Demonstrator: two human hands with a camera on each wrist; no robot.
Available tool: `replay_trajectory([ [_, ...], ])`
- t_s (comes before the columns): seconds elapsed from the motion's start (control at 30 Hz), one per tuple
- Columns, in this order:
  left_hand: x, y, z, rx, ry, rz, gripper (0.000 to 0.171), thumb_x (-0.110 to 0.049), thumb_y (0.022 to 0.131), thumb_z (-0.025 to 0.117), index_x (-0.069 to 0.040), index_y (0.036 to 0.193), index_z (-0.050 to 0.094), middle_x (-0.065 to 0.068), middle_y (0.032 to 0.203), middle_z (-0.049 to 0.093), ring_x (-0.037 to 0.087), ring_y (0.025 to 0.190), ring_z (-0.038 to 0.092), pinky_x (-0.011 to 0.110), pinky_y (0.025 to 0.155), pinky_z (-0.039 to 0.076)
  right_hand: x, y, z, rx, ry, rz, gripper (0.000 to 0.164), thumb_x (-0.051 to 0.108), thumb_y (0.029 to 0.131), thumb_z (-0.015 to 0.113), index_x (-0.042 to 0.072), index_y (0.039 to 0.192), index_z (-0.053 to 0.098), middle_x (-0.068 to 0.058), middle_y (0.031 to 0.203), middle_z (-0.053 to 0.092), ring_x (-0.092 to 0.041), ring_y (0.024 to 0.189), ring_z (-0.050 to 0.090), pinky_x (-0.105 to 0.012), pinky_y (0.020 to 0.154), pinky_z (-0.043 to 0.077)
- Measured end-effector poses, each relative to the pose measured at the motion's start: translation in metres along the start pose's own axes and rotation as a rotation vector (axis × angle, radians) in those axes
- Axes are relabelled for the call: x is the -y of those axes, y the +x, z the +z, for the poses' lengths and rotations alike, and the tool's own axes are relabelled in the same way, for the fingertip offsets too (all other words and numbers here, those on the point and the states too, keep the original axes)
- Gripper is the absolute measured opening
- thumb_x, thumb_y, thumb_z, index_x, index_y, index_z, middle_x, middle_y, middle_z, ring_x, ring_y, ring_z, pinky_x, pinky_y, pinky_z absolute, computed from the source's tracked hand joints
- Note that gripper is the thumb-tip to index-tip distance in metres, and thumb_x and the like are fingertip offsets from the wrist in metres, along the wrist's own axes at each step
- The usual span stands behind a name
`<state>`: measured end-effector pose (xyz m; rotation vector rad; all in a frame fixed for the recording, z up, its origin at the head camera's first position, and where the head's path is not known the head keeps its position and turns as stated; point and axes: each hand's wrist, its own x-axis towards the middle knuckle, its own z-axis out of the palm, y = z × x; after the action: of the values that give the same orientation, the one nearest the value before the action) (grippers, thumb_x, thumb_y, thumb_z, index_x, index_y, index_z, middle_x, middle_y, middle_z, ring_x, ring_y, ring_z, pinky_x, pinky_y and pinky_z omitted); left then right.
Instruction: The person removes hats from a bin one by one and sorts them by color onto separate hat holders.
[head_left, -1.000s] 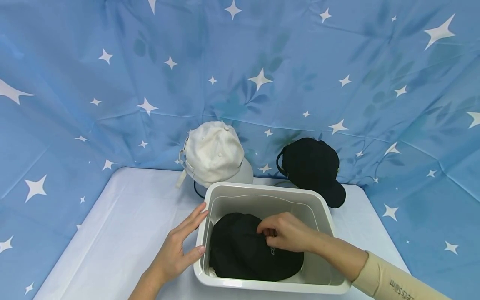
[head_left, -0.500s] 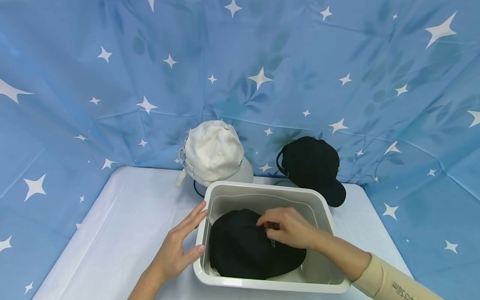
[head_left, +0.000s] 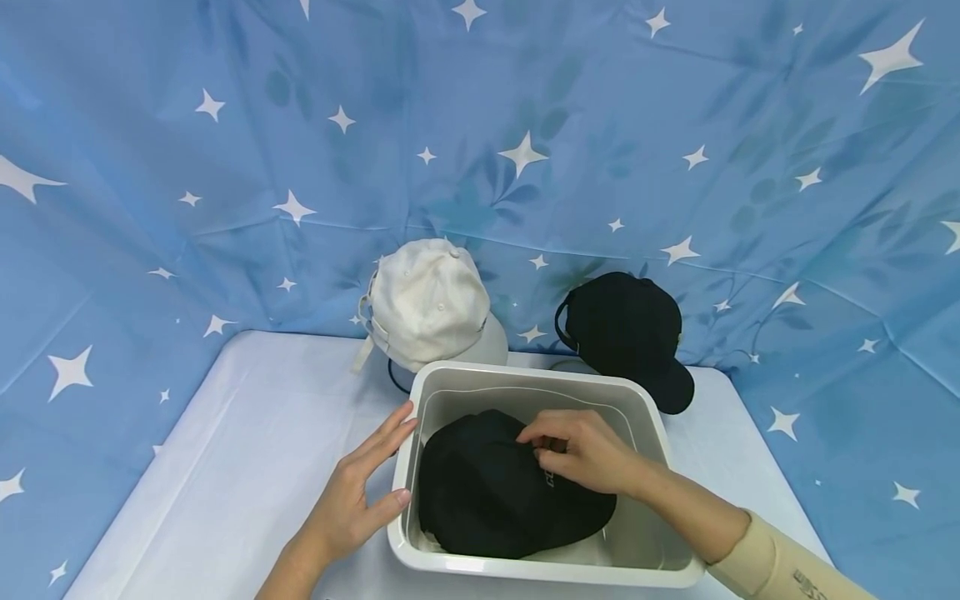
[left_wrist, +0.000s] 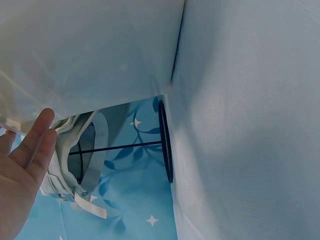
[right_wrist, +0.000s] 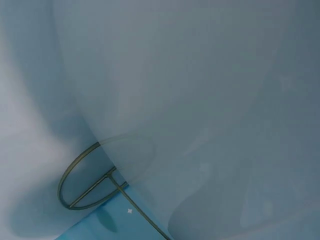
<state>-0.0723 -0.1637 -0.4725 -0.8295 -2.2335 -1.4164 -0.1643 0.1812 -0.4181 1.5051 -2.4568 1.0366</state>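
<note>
A black cap (head_left: 487, 492) with pale lettering lies in the white plastic bin (head_left: 540, 572). My right hand (head_left: 588, 450) pinches the cap's top near the lettering; its fingertips are partly hidden. Along the bin's left rim rests my left hand (head_left: 356, 483), with straight fingers and the thumb apart. In the left wrist view, that hand (left_wrist: 25, 165) reaches up to the bin's outer wall (left_wrist: 90, 50). The right wrist view shows the bin's wall (right_wrist: 190, 100) but not my right hand.
Behind the bin, a white cap (head_left: 429, 304) sits at the left and another black cap (head_left: 622, 325) at the right. Their thin stands have round wire bases, such as the dark ring (left_wrist: 165, 142) and the metal ring (right_wrist: 62, 185). A starred blue cloth (head_left: 337, 167) hangs behind the white table (head_left: 210, 483).
My right hand has risen slightly, and the black cap in the bin has been drawn up a little with it. My left hand has stayed on the rim.
</note>
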Motion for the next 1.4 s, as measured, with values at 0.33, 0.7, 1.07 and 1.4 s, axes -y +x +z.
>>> replay_trajectory([
  [0.33,-0.001,0.0,0.0,0.001,-0.001,-0.005,0.07,-0.012,0.086,0.066,-0.004,0.154,0.05,0.015,0.166,0.039,0.027,0.15,0.043,0.024,0.114,0.04,-0.001,-0.001,-0.005,-0.034,0.025,-0.037,0.039,-0.009,0.081,0.07,0.014,0.111,0.077,0.009,0.091,0.07,-0.004,0.079,0.064,-0.021,0.067,0.054],
  [0.7,-0.001,0.001,0.001,-0.006,0.003,0.008,0.07,-0.012,0.086,0.066,-0.003,0.154,0.051,0.015,0.165,0.04,0.028,0.149,0.044,0.024,0.115,0.038,0.004,-0.006,-0.017,-0.037,0.032,0.037,0.04,-0.011,0.081,0.069,0.014,0.111,0.077,0.009,0.092,0.071,-0.005,0.079,0.062,-0.024,0.066,0.056],
  [1.07,0.0,0.0,0.0,-0.001,0.017,0.01,0.07,-0.012,0.086,0.066,0.0,0.153,0.051,0.015,0.165,0.04,0.028,0.149,0.044,0.026,0.112,0.043,0.011,-0.01,-0.032,-0.053,0.029,0.004,0.041,-0.012,0.082,0.07,0.012,0.115,0.076,0.005,0.096,0.072,-0.007,0.081,0.064,-0.024,0.068,0.057],
  [1.4,-0.002,-0.001,0.0,-0.001,0.023,-0.009,0.07,-0.012,0.086,0.066,-0.002,0.153,0.051,0.014,0.165,0.04,0.025,0.149,0.043,0.032,0.104,0.052,0.016,-0.009,-0.043,-0.086,0.018,-0.009,0.044,-0.013,0.081,0.071,0.012,0.117,0.075,0.003,0.099,0.073,-0.009,0.082,0.064,-0.024,0.068,0.056],
])
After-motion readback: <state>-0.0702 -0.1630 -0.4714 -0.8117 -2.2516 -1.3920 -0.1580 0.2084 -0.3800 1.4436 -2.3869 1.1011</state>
